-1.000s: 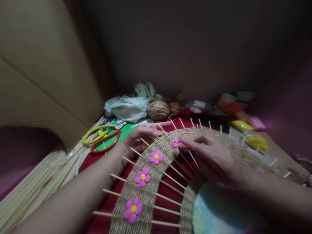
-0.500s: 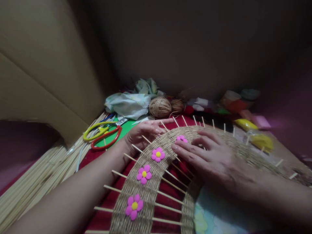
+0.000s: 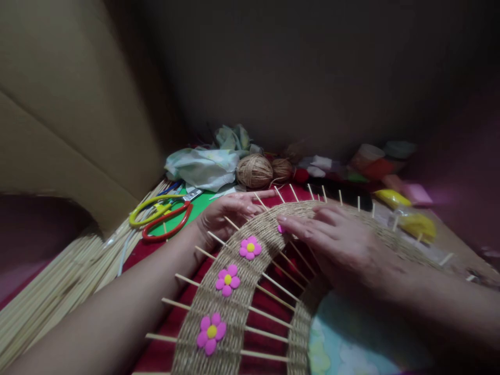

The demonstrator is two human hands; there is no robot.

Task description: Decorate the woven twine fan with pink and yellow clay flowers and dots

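Observation:
A round frame of wooden skewers with a woven twine band (image 3: 234,307) lies in front of me on red cloth. Three pink flowers with yellow centres (image 3: 250,247) sit on the band. My right hand (image 3: 336,245) lies flat with its fingers stretched over a fourth pink flower (image 3: 280,228), covering most of it. At the band's outer edge my left hand (image 3: 228,211) rests open, its fingers reaching among the skewer tips.
Yellow and red scissors (image 3: 162,219) lie on a green sheet at the left. Two balls of twine (image 3: 254,171) and crumpled cloth (image 3: 203,169) sit behind. A bundle of long sticks (image 3: 58,291) runs along the left. Yellow clay packets (image 3: 417,225) and small tubs are at the right.
My right hand lifted off the fourth flower and then came back down over it, hiding most of it. My left hand has stayed at the band's outer edge.

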